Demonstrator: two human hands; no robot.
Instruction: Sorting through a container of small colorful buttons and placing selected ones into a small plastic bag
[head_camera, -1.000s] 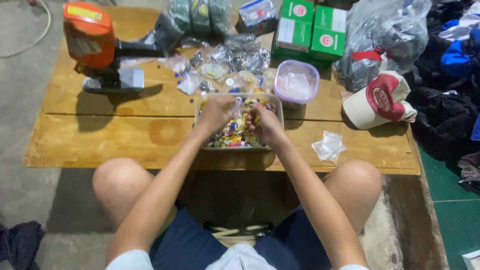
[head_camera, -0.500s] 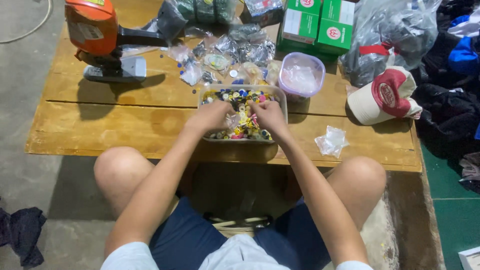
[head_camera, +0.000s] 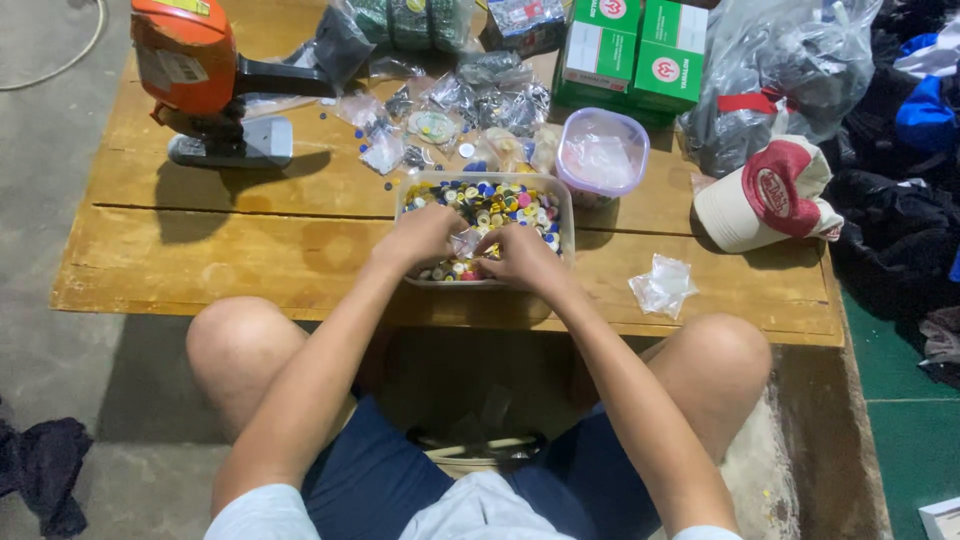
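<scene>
- Just above centre frame I see both hands down in a clear plastic tub (head_camera: 566, 205) of small mixed-colour caps (head_camera: 500, 203)
- My left hand (head_camera: 420, 238) has its fingers curled into the caps; I cannot tell what it grips
- My right hand (head_camera: 522, 258) sits just beside it, fingers pinched together on a small clear bag (head_camera: 465, 243)
- The tub rests on the wooden table (head_camera: 250, 250); orange machine (head_camera: 195, 75) upper left, lilac-rimmed container (head_camera: 600, 155) and red-and-white cap (head_camera: 765, 195) to the right
</scene>
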